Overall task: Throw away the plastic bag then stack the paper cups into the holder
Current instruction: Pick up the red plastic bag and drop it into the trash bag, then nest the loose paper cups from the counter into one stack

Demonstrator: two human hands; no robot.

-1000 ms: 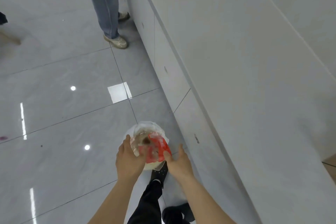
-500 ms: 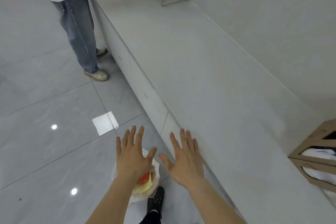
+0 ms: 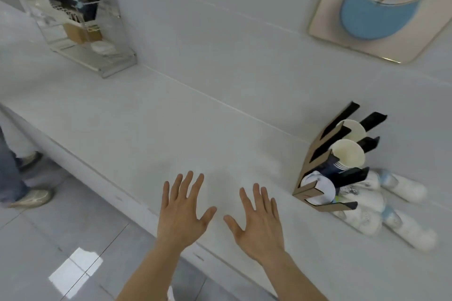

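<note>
Both hands, left (image 3: 182, 212) and right (image 3: 256, 223), are spread wide and empty; no bag visible. Cups (image 3: 403, 188) beside the holder (image 3: 309, 168) on the tabletop (image 3: 171, 129) remain unstacked.

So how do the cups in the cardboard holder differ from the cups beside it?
The cups in the holder sit propped in its slots, mouths facing up and outward; the loose cups lie on their sides on the counter. The held ones are separated, the loose ones piled together. Both are mostly white.

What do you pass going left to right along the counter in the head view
clear rack → left hand → right hand → cup holder → loose paper cups
</note>
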